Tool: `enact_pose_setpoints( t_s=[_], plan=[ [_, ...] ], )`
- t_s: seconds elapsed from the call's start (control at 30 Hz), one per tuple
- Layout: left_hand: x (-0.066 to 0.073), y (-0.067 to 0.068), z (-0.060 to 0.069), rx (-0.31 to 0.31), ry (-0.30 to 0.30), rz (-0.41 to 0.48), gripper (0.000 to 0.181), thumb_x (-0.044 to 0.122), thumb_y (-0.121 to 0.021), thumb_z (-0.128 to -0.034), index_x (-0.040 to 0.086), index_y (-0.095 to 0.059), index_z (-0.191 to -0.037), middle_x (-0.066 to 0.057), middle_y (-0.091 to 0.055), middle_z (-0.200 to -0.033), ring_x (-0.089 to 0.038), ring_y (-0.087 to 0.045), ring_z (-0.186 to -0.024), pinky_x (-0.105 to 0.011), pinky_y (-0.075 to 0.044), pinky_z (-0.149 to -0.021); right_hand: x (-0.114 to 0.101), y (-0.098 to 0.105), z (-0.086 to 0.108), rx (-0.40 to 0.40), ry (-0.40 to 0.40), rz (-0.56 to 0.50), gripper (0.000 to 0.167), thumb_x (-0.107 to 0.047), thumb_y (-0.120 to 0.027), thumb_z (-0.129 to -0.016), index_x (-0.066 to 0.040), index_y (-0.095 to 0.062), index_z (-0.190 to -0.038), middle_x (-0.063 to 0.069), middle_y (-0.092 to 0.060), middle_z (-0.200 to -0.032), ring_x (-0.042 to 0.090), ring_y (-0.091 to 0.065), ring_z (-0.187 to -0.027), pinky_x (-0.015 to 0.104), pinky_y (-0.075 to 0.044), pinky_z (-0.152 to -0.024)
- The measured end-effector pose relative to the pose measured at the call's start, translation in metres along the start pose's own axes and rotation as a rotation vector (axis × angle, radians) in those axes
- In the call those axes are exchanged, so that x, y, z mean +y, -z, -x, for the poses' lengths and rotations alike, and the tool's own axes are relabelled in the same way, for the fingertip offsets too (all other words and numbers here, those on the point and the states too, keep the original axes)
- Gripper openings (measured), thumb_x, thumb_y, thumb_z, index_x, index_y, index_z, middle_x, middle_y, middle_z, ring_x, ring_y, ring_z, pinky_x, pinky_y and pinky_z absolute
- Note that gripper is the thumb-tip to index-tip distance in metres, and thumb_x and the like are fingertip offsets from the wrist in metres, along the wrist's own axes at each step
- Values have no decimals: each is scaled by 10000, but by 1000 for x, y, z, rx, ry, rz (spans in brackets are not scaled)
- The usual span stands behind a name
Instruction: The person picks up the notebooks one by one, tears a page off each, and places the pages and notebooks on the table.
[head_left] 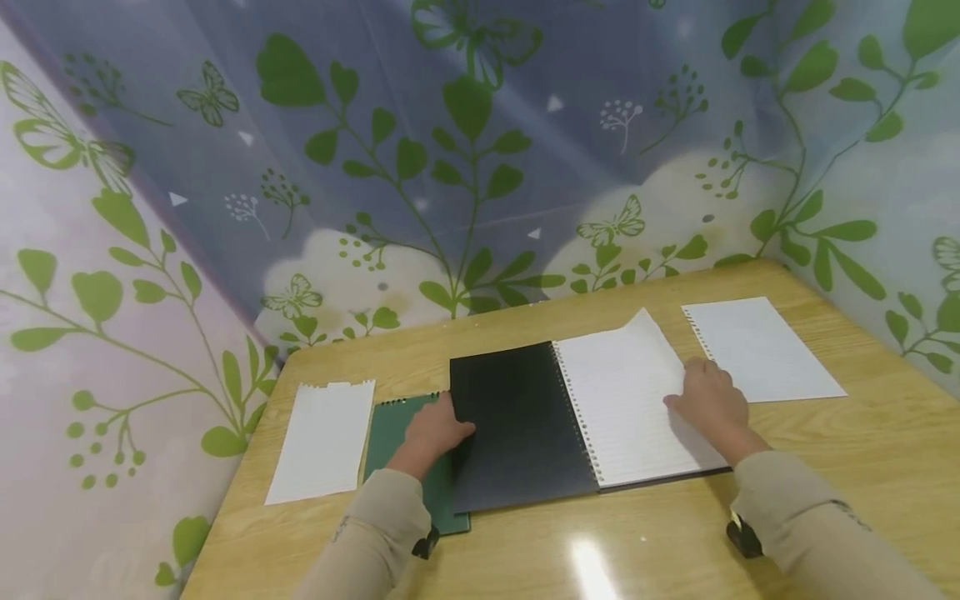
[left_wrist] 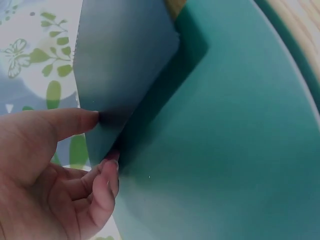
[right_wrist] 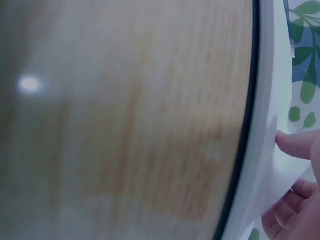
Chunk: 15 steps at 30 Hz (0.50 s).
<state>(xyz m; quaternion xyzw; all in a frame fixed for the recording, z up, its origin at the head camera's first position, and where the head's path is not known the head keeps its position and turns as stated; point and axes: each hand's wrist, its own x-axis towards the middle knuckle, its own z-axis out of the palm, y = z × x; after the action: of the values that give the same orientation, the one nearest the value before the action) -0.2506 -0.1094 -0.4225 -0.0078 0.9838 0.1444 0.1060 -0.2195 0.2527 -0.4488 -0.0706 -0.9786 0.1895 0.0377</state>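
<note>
A spiral notebook lies spread out, its black cover (head_left: 517,425) on the left and a white lined page (head_left: 615,400) on the right. My left hand (head_left: 433,435) pinches the cover's left edge, thumb on top and fingers beneath, and the left wrist view shows the cover (left_wrist: 125,50) lifted off a green notebook (left_wrist: 225,150). At the page's right edge, my right hand (head_left: 712,404) holds the paper between thumb and fingers. The page's top right corner curls up. Part of the green notebook is hidden under the black cover and my left arm.
A loose white sheet (head_left: 322,442) with a torn top edge lies at the left of the wooden table (head_left: 525,550). Another loose sheet (head_left: 765,346), with holes along its left side, lies at the right. A leaf-patterned curtain (head_left: 525,167) stands behind the table.
</note>
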Motion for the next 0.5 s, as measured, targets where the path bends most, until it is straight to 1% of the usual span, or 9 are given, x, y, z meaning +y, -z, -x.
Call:
enact_pose_setpoints(
  t_s=[0.13, 0.3, 0.4, 0.5],
  plan=[
    [1, 1, 1, -6, 18, -63, 732, 406, -604, -853, 30, -321, -1415, -192, -611, -1147, -359, -599, -979, -469, -495, -781, -1, 0, -3, -7, -1, -5, 532, -233, -654, -804, 143, -448, -1119, 319, -512, -1046, 477, -492, -962, 550, -455, -722],
    [3, 2, 4, -1, 22, -122, 692, 425, -604, -853, 52, -374, -1388, -161, -644, -1050, -306, -623, -838, -428, -500, -675, 0, 0, -3, -41, 1, -8, 530, -245, -609, -835, 135, -451, -1169, 323, -526, -1079, 480, -504, -982, 558, -458, -737],
    [4, 3, 4, 1, 20, -145, 673, 430, -603, -854, 60, -393, -1376, -159, -642, -1062, -311, -622, -856, -428, -499, -676, 3, 0, -4, -27, -1, -30, 508, -245, -545, -874, 122, -453, -1214, 328, -527, -1148, 489, -508, -1024, 561, -457, -771],
    [6, 3, 4, 10, 26, -169, 666, 435, -608, -849, 65, -410, -1365, -162, -632, -1101, -330, -614, -932, -444, -501, -719, 6, 3, -5, -32, -13, -50, 480, -244, -468, -917, 100, -449, -1251, 331, -503, -1214, 501, -495, -1070, 564, -451, -797]
  ],
)
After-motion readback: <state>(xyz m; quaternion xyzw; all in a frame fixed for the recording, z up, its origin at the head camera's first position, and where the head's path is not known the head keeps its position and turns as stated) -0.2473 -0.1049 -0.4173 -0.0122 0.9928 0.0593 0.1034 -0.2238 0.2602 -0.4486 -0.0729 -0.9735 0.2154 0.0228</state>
